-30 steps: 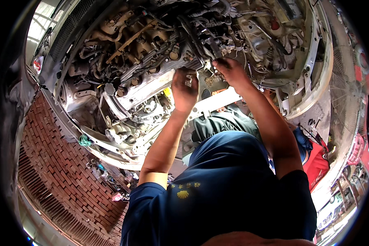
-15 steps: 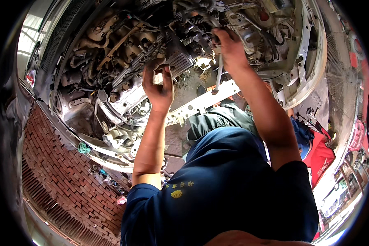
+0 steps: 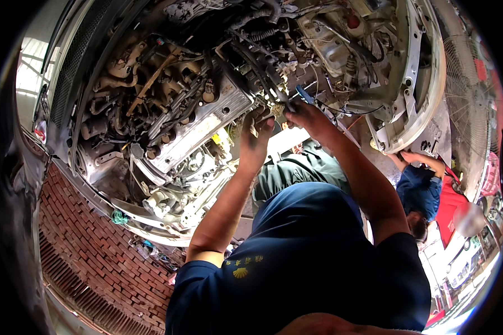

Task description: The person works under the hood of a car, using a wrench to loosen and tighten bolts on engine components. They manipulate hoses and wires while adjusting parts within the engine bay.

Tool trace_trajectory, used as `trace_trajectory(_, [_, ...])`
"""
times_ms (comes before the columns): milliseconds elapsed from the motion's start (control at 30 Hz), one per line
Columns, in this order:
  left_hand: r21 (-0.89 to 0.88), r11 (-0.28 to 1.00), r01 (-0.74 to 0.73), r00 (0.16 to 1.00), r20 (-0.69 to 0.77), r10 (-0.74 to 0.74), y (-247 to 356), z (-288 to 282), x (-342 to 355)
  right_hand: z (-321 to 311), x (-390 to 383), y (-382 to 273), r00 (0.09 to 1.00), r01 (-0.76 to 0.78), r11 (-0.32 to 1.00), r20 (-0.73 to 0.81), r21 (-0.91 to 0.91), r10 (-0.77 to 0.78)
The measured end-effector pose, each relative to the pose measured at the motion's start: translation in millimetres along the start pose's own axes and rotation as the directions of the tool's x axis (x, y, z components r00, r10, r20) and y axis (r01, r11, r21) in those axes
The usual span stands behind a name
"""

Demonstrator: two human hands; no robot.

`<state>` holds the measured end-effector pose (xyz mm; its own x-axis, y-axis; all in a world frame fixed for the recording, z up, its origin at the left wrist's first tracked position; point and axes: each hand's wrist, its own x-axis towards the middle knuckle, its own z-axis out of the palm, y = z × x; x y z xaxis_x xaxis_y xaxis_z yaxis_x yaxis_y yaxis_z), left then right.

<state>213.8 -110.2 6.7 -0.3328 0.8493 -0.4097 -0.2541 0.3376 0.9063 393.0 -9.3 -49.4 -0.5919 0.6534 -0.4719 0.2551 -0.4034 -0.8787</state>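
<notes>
An open car engine bay fills the upper view, with a ribbed silver engine cover near the middle. My left hand is raised at its lower right end, fingers bent but apart, with nothing clear between them. My right hand is closed on a dark metal piece just right of the cover, its far end hard to make out among hoses. A blue object lies just beyond my right hand. A pale metal crossbar runs below both hands, partly hidden by them.
A co-worker in a blue shirt, arms raised to the bay's edge, is at the right beside a red cloth. A large wire fan guard stands at the far right, a brick floor at lower left.
Over the last half second my right hand has come down toward me and my left hand has moved right, closer to it. The co-worker has come further into view.
</notes>
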Motion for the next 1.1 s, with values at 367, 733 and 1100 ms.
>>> trace_trajectory(367, [-0.071,0.959,0.274,0.953,-0.113,-0.281,19,20,20,-28,24,-62,0.870,0.328,0.729,0.492,-0.601,0.014])
trace_trajectory(733, [0.077,0.982,0.174,0.962,-0.226,-0.153,4,47,15,-25,145,-10,0.745,0.498,0.447,0.104,-0.743,-0.658])
trace_trajectory(1100, [-0.497,0.867,0.036,0.954,-0.241,-0.178,2,51,29,-36,144,-12,0.960,0.274,0.961,0.044,0.046,-0.276])
